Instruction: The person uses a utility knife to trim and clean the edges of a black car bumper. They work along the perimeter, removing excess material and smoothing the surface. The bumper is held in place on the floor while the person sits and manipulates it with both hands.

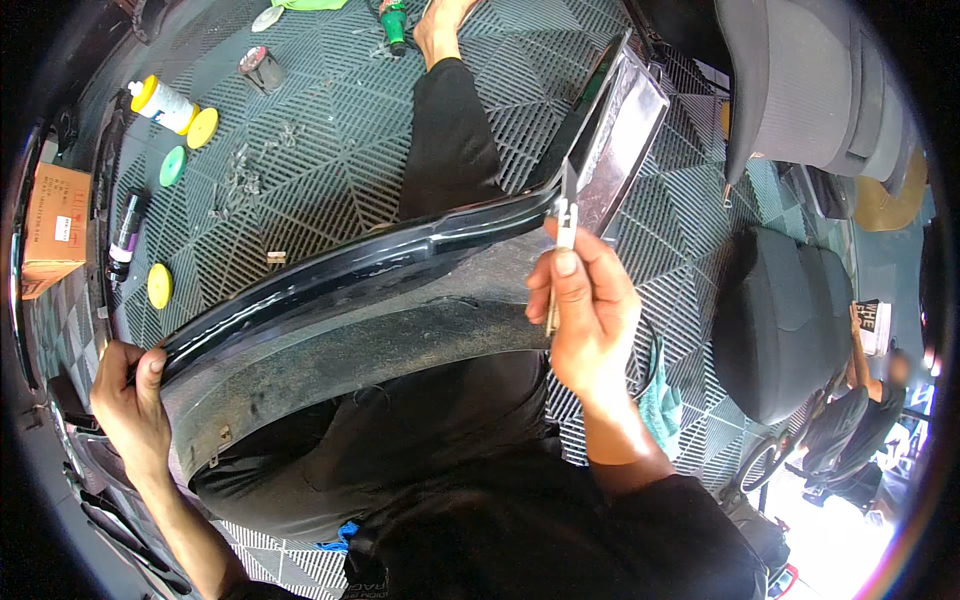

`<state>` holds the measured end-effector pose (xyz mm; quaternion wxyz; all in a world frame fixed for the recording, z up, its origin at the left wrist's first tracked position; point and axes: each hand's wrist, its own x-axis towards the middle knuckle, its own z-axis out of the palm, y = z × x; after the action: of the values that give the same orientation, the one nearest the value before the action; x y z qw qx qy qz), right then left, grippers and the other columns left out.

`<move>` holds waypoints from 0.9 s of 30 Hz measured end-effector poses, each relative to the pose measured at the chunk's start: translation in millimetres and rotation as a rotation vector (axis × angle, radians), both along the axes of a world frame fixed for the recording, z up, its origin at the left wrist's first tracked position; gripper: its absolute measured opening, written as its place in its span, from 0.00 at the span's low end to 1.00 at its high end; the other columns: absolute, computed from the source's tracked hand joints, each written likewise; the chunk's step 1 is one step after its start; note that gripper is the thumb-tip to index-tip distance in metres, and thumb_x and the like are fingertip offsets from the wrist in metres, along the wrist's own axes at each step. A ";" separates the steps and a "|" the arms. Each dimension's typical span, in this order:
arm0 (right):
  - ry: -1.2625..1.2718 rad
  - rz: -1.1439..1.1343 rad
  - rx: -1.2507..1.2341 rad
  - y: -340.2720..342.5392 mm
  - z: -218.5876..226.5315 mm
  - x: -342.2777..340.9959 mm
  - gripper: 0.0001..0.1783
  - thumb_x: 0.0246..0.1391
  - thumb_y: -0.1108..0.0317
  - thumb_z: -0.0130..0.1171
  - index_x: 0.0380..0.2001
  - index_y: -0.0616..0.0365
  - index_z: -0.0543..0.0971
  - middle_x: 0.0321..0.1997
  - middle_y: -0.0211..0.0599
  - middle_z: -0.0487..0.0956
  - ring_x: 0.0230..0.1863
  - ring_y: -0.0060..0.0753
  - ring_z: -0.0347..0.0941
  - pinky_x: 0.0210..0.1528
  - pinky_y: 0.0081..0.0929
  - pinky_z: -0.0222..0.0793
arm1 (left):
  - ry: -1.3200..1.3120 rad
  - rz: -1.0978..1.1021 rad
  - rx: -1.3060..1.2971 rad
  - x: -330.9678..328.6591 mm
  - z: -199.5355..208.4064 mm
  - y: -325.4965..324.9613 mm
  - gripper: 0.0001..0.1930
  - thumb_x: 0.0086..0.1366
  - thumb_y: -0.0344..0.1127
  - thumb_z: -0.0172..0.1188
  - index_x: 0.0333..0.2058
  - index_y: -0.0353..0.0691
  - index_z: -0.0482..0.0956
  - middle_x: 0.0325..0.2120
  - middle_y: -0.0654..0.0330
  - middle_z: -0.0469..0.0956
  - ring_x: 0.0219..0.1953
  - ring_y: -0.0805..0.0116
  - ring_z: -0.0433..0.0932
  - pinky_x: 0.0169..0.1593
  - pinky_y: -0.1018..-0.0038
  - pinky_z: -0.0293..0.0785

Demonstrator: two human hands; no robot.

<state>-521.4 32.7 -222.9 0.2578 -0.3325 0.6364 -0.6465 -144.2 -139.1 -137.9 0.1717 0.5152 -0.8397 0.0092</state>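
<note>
A long, curved black car trim piece [330,275], shaped like a wheel arch, lies across my lap. Its upper edge is glossy, and the dull inner side [370,345] is dusty. My left hand [135,405] grips its left end, thumb on top. At the other end my right hand [590,310] pinches a slim, pale-handled utility knife [566,232], blade pointing up and away from me. The blade is close to the trim's edge; whether they touch I cannot tell. Just beyond stands a shiny, flat-faced end section [630,130], which looks joined to the trim.
On the grey grated floor lie a yellow-capped bottle [165,105], round pads [173,166], a black bottle [126,235], a stained cup [262,70] and a green bottle [393,25]. A cardboard box [55,230] stands left. Car seats [780,320] and a person [870,400] are right.
</note>
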 end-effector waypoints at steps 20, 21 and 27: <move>0.030 -0.030 -0.121 -12.5 -29.4 5.6 0.20 0.69 0.69 0.56 0.60 0.63 0.68 0.27 0.30 0.79 0.23 0.13 0.68 0.28 0.14 0.64 | -0.040 0.018 0.064 21.1 -12.8 -15.9 0.25 0.75 0.51 0.55 0.30 0.32 0.66 0.22 0.56 0.59 0.28 0.69 0.56 0.32 0.71 0.61; 0.032 -0.027 -0.169 -11.6 -26.4 3.3 0.21 0.68 0.69 0.57 0.60 0.63 0.68 0.28 0.31 0.80 0.24 0.15 0.70 0.29 0.15 0.66 | -0.045 0.023 0.069 20.4 -12.1 -15.9 0.25 0.74 0.51 0.55 0.29 0.32 0.66 0.22 0.56 0.59 0.28 0.69 0.56 0.32 0.72 0.61; 0.829 0.257 0.062 -7.9 38.7 -66.9 0.09 0.62 0.71 0.63 0.44 0.63 0.81 0.40 0.41 0.85 0.42 0.32 0.81 0.46 0.28 0.76 | -0.053 0.029 0.085 14.1 -9.8 -13.0 0.25 0.74 0.51 0.55 0.29 0.32 0.65 0.23 0.57 0.56 0.29 0.70 0.56 0.33 0.73 0.60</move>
<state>-588.3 24.8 -184.2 0.0688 -0.6324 0.6588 -0.4016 -130.1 -152.1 -147.7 0.1270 0.5338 -0.8359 -0.0102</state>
